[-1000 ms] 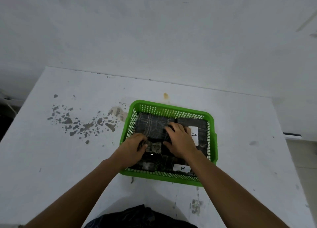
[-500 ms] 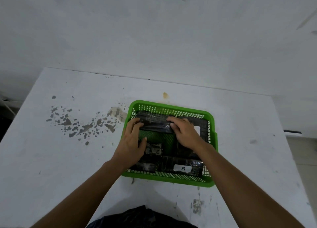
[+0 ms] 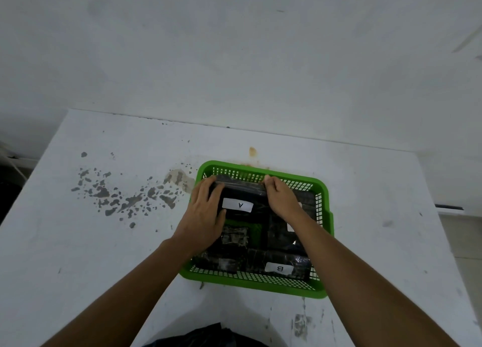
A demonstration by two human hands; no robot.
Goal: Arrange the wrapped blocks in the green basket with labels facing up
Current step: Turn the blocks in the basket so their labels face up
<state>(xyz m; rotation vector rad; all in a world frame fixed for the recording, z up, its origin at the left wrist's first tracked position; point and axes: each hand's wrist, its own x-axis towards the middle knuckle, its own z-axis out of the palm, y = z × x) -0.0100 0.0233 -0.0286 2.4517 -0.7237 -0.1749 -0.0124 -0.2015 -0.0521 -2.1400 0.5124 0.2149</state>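
Observation:
A green basket (image 3: 263, 285) stands on the white table and holds several black wrapped blocks. At its far side lies a block with a white label "A" (image 3: 238, 205) facing up. My left hand (image 3: 204, 213) grips that block's left end and my right hand (image 3: 283, 199) grips its right end. Along the near wall lies a block labelled "B" (image 3: 278, 268), label up. A block on the right (image 3: 281, 238) shows part of a white label under my right wrist. A small block with no label showing (image 3: 234, 236) sits in the middle.
The white table (image 3: 104, 255) has dark paint chips (image 3: 125, 198) left of the basket and a rust stain (image 3: 252, 151) behind it. A white wall rises behind the table's far edge. A dark cloth shows at the bottom edge (image 3: 208, 337).
Both hands moved to the far block and turned it over, so its "A" label now faces up. The view has tilted slightly downward.

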